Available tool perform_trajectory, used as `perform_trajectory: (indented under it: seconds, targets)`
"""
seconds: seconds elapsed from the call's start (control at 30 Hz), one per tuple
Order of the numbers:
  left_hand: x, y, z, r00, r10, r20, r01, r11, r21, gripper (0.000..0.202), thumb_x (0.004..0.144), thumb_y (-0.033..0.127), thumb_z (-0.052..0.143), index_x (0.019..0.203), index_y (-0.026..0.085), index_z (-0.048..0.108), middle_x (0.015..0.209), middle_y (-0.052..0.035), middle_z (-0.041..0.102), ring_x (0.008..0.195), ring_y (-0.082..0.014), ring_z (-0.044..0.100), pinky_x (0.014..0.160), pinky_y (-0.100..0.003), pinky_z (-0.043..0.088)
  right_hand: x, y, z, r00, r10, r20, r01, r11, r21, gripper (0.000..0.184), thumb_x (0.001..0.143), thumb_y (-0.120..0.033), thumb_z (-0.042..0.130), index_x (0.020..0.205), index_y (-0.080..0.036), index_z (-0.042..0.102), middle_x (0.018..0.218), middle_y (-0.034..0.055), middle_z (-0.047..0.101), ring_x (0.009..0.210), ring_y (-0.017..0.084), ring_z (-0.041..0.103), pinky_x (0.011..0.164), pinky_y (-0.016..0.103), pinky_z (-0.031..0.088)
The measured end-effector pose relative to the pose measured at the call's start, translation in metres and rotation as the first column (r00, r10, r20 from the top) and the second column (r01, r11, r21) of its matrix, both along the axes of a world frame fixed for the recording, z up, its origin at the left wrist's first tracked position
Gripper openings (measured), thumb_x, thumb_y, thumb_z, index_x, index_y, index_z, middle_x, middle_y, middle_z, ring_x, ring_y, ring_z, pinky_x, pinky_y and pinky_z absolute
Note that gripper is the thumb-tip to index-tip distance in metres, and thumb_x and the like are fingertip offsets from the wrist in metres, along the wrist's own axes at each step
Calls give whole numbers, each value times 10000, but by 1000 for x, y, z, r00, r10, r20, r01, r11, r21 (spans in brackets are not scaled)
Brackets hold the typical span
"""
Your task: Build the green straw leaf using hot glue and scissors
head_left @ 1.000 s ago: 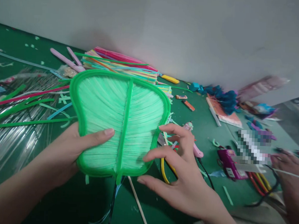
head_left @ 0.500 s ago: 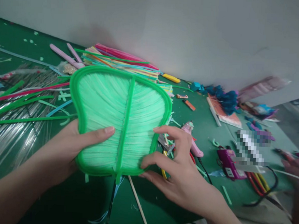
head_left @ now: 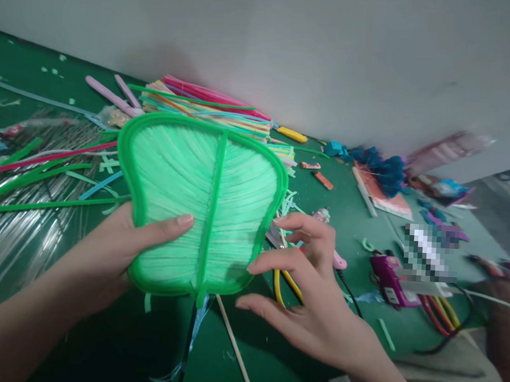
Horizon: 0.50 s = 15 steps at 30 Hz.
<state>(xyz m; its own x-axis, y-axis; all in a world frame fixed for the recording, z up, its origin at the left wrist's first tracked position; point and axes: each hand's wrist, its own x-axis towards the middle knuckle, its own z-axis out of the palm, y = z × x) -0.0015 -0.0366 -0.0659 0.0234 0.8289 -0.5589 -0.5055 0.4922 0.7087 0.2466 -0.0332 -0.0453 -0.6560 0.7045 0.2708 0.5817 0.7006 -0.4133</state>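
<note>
Head view: the left hand (head_left: 110, 252) grips a green leaf (head_left: 203, 199), a flat leaf-shaped piece with a thick green rim, a straight green midrib and pale green fibres fanning out to both sides. The thumb (head_left: 167, 227) lies across the front of the leaf's left half, and the rest of the hand is closed behind it, so the leaf stands raised and nearly upright above the green table (head_left: 356, 213), at centre left of the view. A dark stem hangs from its lower tip.

The right hand (head_left: 317, 308) is open with its fingers spread and clamps nothing. Its index fingertip is at the leaf's lower right rim; whether it touches cannot be told.

Just behind that hand lie yellow-handled pliers (head_left: 283, 283) and a pink glue gun (head_left: 331, 240). A thin wooden stick (head_left: 232, 341) lies on the table below the leaf. A bundle of coloured straws (head_left: 208, 106) sits by the wall behind the leaf, and clear shiny strips (head_left: 21, 241) cover the table at left. A purple device (head_left: 389, 278) with cables lies further right, near another person's hand (head_left: 503, 306) at the edge.
</note>
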Motion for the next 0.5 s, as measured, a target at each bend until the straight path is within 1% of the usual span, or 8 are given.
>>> perform_trajectory:
  seconds: [0.1,0.17,0.27,0.37,0.5]
  targets:
    - [0,-1,0,1000,-2,-16,2,1000,1,761,512,87,886,1242,225,723,1141,-104,803,809,-304,804,647,-363,671,-2,-2,0,1000,-4,-4,4,1000,27,130,903,-340,748,992,-291,668,1373,68,358,1330,268,397,1108,444,373]
    - [0,-2,0,1000,10,-26,-11,1000,-10,776,489,98,903,1233,234,728,1119,-96,809,786,-307,803,622,-365,670,-5,-3,-2,1000,6,0,-6,999,36,94,905,-331,746,955,-282,683,1362,66,383,1306,269,412,1092,445,370]
    - [0,-3,1,998,47,-47,-48,998,-35,794,453,95,915,1215,231,736,1102,-95,814,777,-314,802,605,-369,669,-9,-5,-7,1000,-4,-16,5,999,39,73,911,-305,740,936,-263,686,1349,72,409,1287,273,419,1069,443,369]
    - [0,-3,1,997,72,-42,-73,997,-30,794,457,89,905,1220,227,735,1136,-99,804,798,-314,802,621,-372,671,-11,-7,-11,999,-48,-22,50,996,71,21,934,-248,704,944,-260,691,1334,73,419,1279,268,416,1063,439,353]
    - [2,0,0,996,82,-29,-82,996,-21,780,461,77,900,1211,217,740,1141,-97,803,800,-307,803,626,-357,670,-13,-9,-15,997,-74,-14,75,994,85,62,953,-202,659,936,-254,688,1327,69,417,1261,263,409,1066,438,339]
